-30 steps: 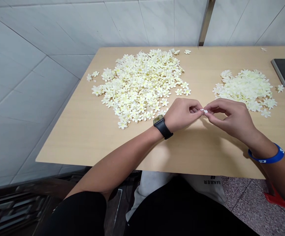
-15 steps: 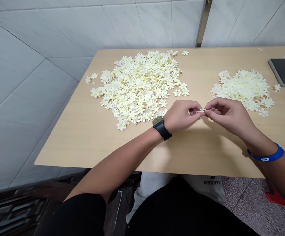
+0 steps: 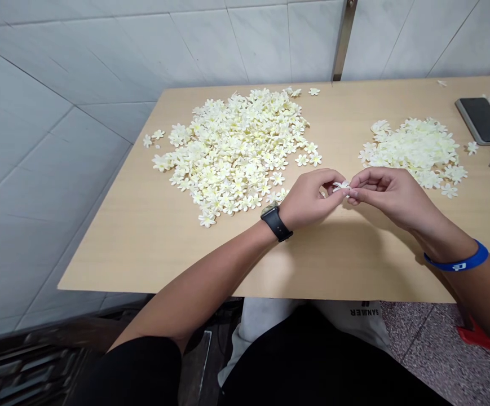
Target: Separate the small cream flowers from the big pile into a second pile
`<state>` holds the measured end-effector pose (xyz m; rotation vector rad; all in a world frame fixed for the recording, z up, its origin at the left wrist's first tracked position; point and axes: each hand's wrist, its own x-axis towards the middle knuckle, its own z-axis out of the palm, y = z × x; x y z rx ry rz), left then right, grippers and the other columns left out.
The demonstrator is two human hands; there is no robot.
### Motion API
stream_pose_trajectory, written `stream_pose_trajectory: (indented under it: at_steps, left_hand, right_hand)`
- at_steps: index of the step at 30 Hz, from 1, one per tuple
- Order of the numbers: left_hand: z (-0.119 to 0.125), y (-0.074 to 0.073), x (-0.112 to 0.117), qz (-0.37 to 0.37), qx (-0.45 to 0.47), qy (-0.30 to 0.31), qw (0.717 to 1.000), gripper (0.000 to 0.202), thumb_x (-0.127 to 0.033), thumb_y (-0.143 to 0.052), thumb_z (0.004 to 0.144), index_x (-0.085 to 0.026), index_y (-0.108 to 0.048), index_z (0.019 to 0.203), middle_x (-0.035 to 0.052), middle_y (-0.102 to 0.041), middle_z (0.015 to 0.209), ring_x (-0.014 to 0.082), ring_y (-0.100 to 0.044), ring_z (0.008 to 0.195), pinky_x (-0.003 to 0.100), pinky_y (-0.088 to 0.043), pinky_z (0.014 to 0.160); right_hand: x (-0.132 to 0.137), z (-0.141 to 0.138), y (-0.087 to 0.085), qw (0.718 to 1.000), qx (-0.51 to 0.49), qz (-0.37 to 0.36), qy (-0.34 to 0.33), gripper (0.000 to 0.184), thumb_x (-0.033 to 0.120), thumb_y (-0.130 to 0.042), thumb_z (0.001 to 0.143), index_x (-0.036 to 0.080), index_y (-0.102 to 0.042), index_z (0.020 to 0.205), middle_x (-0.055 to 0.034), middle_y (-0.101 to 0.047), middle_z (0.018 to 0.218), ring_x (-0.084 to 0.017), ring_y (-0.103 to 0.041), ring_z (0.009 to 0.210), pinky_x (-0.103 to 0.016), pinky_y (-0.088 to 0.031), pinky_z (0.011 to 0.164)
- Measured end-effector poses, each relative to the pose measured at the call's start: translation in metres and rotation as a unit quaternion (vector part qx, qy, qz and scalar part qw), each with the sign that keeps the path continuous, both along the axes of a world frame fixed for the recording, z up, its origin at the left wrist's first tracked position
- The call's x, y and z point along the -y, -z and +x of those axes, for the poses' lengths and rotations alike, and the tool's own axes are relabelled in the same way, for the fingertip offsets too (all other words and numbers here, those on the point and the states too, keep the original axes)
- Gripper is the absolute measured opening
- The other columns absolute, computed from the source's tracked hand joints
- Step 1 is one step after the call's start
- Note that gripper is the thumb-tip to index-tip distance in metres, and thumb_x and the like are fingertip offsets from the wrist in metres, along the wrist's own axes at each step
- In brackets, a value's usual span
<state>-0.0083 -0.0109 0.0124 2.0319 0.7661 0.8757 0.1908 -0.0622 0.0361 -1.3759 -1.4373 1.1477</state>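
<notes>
Left hand point(image 3: 310, 197) and right hand point(image 3: 394, 195) pinch one flower point(image 3: 341, 185). Beyond that flower, the big flower heap point(image 3: 236, 152) lies to its left, the small heap point(image 3: 416, 149) to its right.

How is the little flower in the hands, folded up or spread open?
Spread, where it shows: the white flower has petals fanning out between the left hand and right hand. The hands hide the rest.

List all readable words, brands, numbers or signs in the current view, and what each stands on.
"SANJILER": upside down on the pale cloth; middle letters uncertain.
Dark mark beside it: partly hidden, unreadable.
Blue wristband: white mark, too small and blurred to read.
Watch, phone: no readable text.
</notes>
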Motion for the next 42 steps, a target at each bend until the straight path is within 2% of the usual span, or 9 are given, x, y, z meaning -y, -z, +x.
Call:
stream_pose_trajectory:
  at_steps: [7, 15, 21, 27, 35, 42]
  left_hand:
    - [0.0016, -0.0054, 0.0009, -0.101, 0.020, 0.004, 0.995, 0.019, -0.032, -0.065, 0.088, -0.015, -0.072, 0.087, 0.0045, -0.076, 0.089, 0.0130, -0.063, 0.079, 0.025, -0.051, 0.073]
    - [0.0006, -0.0039, -0.0010, -0.157, 0.042, 0.023, 0.986, 0.017, -0.031, -0.066, 0.086, -0.015, -0.070, 0.083, 0.0032, -0.070, 0.081, 0.0106, -0.059, 0.069, 0.023, -0.048, 0.064]
    - [0.0002, -0.0027, -0.0012, -0.200, 0.050, 0.036, 0.978, 0.018, -0.032, -0.066, 0.089, -0.015, -0.069, 0.086, 0.0002, -0.063, 0.069, 0.0088, -0.055, 0.056, 0.022, -0.044, 0.054]
    - [-0.0009, -0.0036, -0.0028, -0.184, 0.062, 0.039, 0.980, 0.021, -0.036, -0.069, 0.088, -0.014, -0.069, 0.086, 0.0025, -0.067, 0.081, 0.0084, -0.057, 0.061, 0.022, -0.046, 0.058]
    - [-0.0010, -0.0067, -0.0019, -0.151, 0.041, 0.033, 0.987, 0.020, -0.034, -0.067, 0.087, -0.014, -0.070, 0.085, 0.0045, -0.072, 0.086, 0.0109, -0.059, 0.073, 0.024, -0.048, 0.068]
    - [-0.0025, -0.0067, -0.0008, -0.073, 0.011, 0.021, 0.997, 0.017, -0.028, -0.062, 0.090, -0.016, -0.073, 0.085, 0.0035, -0.075, 0.085, 0.0128, -0.062, 0.077, 0.025, -0.049, 0.073]
  right_hand:
    - [0.0012, -0.0044, -0.0055, 1.000, 0.009, 0.008, 0.005, 0.035, 0.050, -0.095, 0.068, 0.021, -0.076, 0.076, -0.0038, -0.074, 0.069, -0.019, -0.072, 0.068, -0.033, -0.062, 0.069]
    - [0.0027, -0.0067, -0.0031, 0.999, 0.026, 0.026, 0.006, 0.027, 0.042, -0.093, 0.071, 0.022, -0.076, 0.075, -0.0033, -0.074, 0.069, -0.019, -0.072, 0.067, -0.033, -0.061, 0.067]
    - [0.0017, -0.0050, -0.0053, 1.000, 0.022, 0.021, 0.002, 0.029, 0.046, -0.093, 0.072, 0.021, -0.077, 0.076, -0.0037, -0.074, 0.069, -0.020, -0.073, 0.068, -0.036, -0.064, 0.071]
    - [-0.0010, -0.0001, -0.0028, 1.000, -0.013, 0.002, -0.014, 0.038, 0.055, -0.093, 0.070, 0.021, -0.079, 0.080, -0.0045, -0.075, 0.071, -0.020, -0.074, 0.069, -0.037, -0.066, 0.073]
    - [-0.0016, 0.0026, 0.0003, 0.999, -0.024, -0.008, -0.022, 0.036, 0.051, -0.093, 0.071, 0.020, -0.079, 0.082, -0.0045, -0.077, 0.073, -0.019, -0.075, 0.071, -0.036, -0.066, 0.075]
    - [-0.0001, 0.0001, -0.0036, 1.000, -0.011, -0.008, -0.014, 0.030, 0.049, -0.090, 0.075, 0.021, -0.080, 0.081, -0.0046, -0.077, 0.075, -0.019, -0.075, 0.073, -0.036, -0.066, 0.077]
